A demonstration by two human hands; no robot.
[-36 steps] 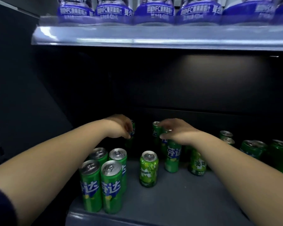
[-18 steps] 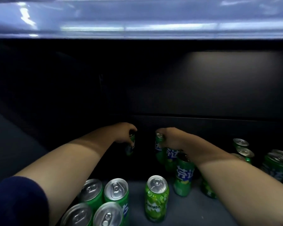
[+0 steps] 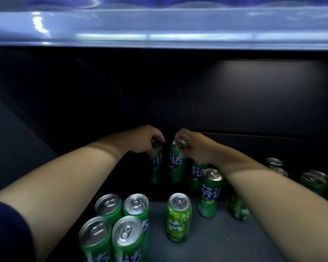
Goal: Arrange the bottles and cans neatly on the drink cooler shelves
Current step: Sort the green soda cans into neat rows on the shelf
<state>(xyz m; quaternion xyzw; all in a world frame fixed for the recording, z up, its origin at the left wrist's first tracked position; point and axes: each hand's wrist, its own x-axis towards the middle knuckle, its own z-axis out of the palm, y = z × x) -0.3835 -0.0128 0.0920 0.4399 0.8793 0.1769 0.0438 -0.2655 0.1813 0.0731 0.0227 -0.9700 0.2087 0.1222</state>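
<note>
Head view: left hand (image 3: 146, 139) has its fingers curled over the rim of one slim green aluminium can (image 3: 156, 163), gripping it from above. Right hand (image 3: 196, 146) fingers pinch the rim of a second slim green can (image 3: 177, 163) the same way. Both stand upright on the dark grey lower shelf (image 3: 225, 242), just beside each other with a small gap, near the back wall. Progress, my read: early to mid. Done: tight two-by-two block of four green cans (image 3: 119, 220), nearer the camera than the left fingers. Left: the rest is scattered. Count: two held, four in the block. One short green Mirinda can (image 3: 179, 217) and one tall green can (image 3: 210, 193) sit nearer than the right fingers. One rear green can (image 3: 197, 172) is just below them, and one half-hidden green can (image 3: 239, 209) under the right forearm. At least four are in the loose green can group (image 3: 311, 181) well right of the right fingers. Roughly fourteen; the frame edge cuts more. Bottles: only blur above the pale upper shelf edge (image 3: 159, 31), can't count.
</note>
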